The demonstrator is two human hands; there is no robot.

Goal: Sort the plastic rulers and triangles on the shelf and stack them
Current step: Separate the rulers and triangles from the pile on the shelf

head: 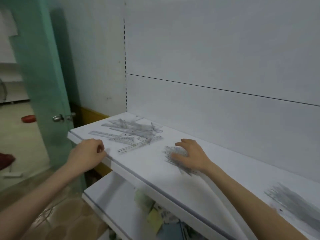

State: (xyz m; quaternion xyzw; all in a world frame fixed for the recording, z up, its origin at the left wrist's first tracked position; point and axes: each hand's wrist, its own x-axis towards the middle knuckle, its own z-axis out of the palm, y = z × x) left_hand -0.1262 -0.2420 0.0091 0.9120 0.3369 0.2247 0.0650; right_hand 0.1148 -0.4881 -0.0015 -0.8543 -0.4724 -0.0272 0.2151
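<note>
Hands: two. Left hand (86, 151) has its fingers curled in with nothing seen in them, at the front edge of the shelf (155, 172). Right hand (190, 155) lies with fingers spread flat on a stack (170, 151).
Groups: three. A loose pile (133, 132) at 10 o'clock from the right hand, the stack, and a heap (294, 198) at 4 o'clock.
Unclear: the pile's clear pieces overlap and cannot be counted. The heap is blurred and cut off.

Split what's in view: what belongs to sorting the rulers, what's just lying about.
Job: loose rulers and triangles; stack under the right hand; blurred stack far right; shelf.
Lying about: paper items on the lower shelf; red object on the floor; door.
</note>
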